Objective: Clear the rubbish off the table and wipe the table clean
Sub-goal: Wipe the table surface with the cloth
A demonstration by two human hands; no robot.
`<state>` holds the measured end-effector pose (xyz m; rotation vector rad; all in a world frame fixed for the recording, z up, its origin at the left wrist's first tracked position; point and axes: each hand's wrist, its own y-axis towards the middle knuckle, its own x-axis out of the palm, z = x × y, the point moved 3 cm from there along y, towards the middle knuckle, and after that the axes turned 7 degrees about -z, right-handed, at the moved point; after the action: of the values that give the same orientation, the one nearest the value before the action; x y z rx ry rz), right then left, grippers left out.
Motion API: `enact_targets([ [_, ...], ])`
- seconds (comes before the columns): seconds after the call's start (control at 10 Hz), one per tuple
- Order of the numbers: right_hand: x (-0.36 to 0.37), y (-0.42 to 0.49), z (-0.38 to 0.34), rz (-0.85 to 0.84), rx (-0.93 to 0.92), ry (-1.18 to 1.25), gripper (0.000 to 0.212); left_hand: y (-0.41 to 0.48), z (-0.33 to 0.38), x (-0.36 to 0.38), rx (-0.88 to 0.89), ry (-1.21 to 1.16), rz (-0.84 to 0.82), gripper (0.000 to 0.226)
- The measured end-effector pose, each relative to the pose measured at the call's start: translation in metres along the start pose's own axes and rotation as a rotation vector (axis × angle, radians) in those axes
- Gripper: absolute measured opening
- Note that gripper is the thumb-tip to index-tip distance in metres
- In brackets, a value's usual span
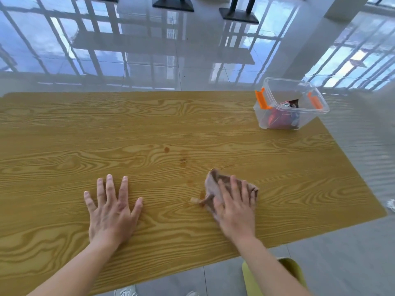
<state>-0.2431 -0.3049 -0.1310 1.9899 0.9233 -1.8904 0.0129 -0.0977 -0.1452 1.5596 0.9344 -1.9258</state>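
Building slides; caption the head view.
Right hand presses a brown cloth beside stains on the wooden table; left hand rests flat.

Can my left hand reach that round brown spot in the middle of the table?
Probably yes. The left hand lies flat on the table, holding nothing, with only bare wood between it and the brown spot; the right hand and cloth are off to the side.

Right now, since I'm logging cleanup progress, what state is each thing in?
left hand: flat on the table, fingers spread, empty.
right hand: pressing the cloth down with straight fingers.
cloth: crumpled, on the table.
table: brown stains near the cloth.
plastic box: open-topped, wrappers inside.
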Motion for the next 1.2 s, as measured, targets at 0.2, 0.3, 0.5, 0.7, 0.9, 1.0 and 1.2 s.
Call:
enact_targets([
  [0.2,-0.008,0.012,0.038,0.031,-0.066,-0.071,0.066,0.0,0.0,0.0,0.001,0.003,0.003,0.083],
  [0.3,-0.022,0.05,0.035,0.008,0.188,0.047,0.072,0.0,0.001,0.0,0.001,-0.004,0.008,0.083],
  [0.5,0.003,-0.025,-0.036,0.042,-0.319,-0.047,0.054,0.0,0.0,0.0,0.0,0.004,0.009,0.083],
  [0.7,-0.035,0.044,0.021,0.31,-0.074,0.178,0.032,-0.001,0.001,-0.002,-0.001,-0.002,-0.001,0.084],
  [0.9,-0.061,0.054,0.008,0.227,-0.112,0.539,0.042,-0.001,0.002,-0.003,-0.002,-0.011,0.008,0.084],
  [1.0,-0.033,0.019,-0.019,0.005,-0.278,0.211,0.047,-0.001,0.002,-0.003,0.001,-0.016,0.008,0.083],
  [1.2,0.0,-0.034,-0.04,-0.094,-0.538,-0.101,0.052,-0.001,0.002,-0.002,0.001,-0.005,0.007,0.083],
])
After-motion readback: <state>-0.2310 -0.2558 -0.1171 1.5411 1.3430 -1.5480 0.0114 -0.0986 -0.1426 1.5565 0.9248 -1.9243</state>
